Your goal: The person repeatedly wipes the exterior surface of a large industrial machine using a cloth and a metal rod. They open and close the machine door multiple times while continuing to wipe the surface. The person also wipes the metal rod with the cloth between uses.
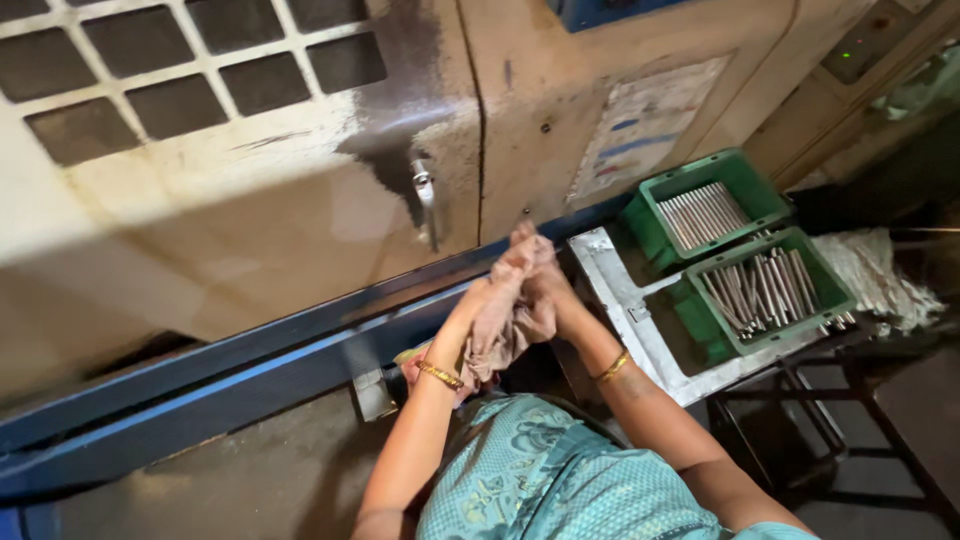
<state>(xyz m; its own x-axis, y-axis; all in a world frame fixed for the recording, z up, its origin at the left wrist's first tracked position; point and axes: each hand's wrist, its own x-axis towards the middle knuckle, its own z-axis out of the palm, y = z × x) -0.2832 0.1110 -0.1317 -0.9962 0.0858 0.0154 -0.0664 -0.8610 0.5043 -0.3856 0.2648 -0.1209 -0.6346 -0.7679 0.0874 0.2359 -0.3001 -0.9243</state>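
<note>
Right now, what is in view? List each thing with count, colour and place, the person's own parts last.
cloth: one, pinkish-beige, bunched between both hands, centre.
crates: two, green, right, on a metal tray, holding rods.
metal rods: many, silver; neat in the far crate, jumbled in the near one.
machine panel: one, cream, stained, with a vent grille top left.
rail: one, blue, below the panel.
white waste yarn: one pile, far right.
bangles: gold, one per wrist.
left hand: grips the cloth.
right hand: grips the cloth.
</note>
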